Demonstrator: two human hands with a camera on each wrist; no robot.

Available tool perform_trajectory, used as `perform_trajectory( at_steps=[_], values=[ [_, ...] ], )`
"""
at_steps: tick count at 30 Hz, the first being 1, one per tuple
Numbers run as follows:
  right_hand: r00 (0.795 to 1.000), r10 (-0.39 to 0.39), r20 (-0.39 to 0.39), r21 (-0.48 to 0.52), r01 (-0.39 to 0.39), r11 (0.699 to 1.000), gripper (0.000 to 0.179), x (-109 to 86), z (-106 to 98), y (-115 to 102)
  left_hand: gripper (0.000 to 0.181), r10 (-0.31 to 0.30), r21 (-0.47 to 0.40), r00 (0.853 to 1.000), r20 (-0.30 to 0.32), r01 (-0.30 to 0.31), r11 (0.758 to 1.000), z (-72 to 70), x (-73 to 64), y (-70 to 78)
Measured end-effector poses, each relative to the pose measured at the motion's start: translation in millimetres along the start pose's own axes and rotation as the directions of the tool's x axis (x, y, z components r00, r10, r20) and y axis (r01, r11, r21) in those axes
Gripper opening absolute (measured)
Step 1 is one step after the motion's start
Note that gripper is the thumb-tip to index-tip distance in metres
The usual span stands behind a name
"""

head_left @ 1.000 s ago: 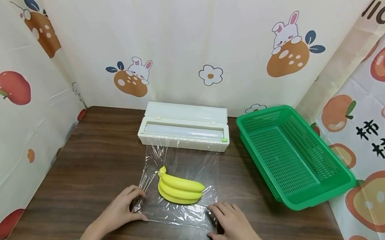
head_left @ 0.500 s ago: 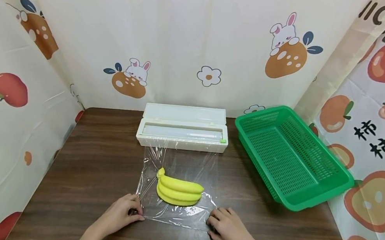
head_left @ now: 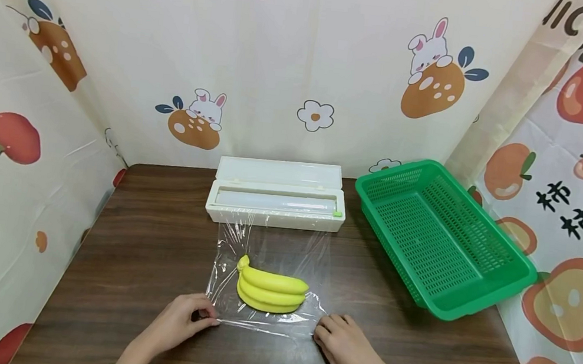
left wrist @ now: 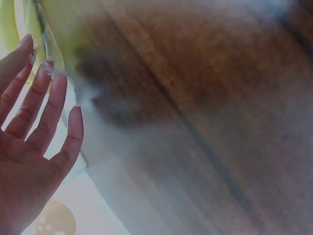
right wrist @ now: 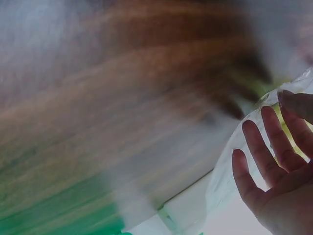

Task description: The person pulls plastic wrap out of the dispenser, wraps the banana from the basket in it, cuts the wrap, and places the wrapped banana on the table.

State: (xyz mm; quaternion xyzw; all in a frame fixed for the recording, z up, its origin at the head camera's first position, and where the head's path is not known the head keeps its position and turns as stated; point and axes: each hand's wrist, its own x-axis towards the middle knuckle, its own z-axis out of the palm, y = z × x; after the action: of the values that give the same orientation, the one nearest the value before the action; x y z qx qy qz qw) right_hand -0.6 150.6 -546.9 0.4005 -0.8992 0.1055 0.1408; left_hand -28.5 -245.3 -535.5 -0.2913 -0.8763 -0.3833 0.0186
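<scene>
A bunch of yellow bananas (head_left: 272,290) lies on a sheet of cling film (head_left: 273,245) spread over the table. The film runs from a white dispenser box (head_left: 274,220) whose lid stands up at the back. At the sheet's near left corner, my left hand (head_left: 183,322) pinches the edge between thumb and forefinger. My right hand (head_left: 346,348) pinches the near right corner, its fingertips partly hidden in the head view. Both wrist views show film at the fingertips of the left hand (left wrist: 34,132) and right hand (right wrist: 279,161). The near edge looks slightly raised.
A green plastic basket (head_left: 512,291) stands at the back right, beside the dispenser. A small green slider (head_left: 338,214) sits at the box's right end. Printed curtains (head_left: 281,74) enclose the dark wooden table (head_left: 147,238) at the back and sides.
Both hands have closed from loosely spread fingers onto the film's near corners. The near edge has shifted up and away from me. Bananas and box stay put.
</scene>
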Motion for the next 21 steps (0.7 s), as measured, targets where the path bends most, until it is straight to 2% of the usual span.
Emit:
perform_trajectory(
  at_steps=[13,21],
  values=[
    [0.994,0.051,-0.095,-0.005,-0.052,0.999,0.023,19.2,-12.2,18.7,0.02,-0.053,0.028,0.998,0.036,0.052,0.998,-20.6,22.1,5.3],
    [0.992,0.09,-0.094,-0.002,-0.09,0.996,0.023,31.6,-14.8,30.0,0.016,-0.044,0.136,0.997,0.065,0.035,0.99,-31.8,45.9,5.6]
  ],
)
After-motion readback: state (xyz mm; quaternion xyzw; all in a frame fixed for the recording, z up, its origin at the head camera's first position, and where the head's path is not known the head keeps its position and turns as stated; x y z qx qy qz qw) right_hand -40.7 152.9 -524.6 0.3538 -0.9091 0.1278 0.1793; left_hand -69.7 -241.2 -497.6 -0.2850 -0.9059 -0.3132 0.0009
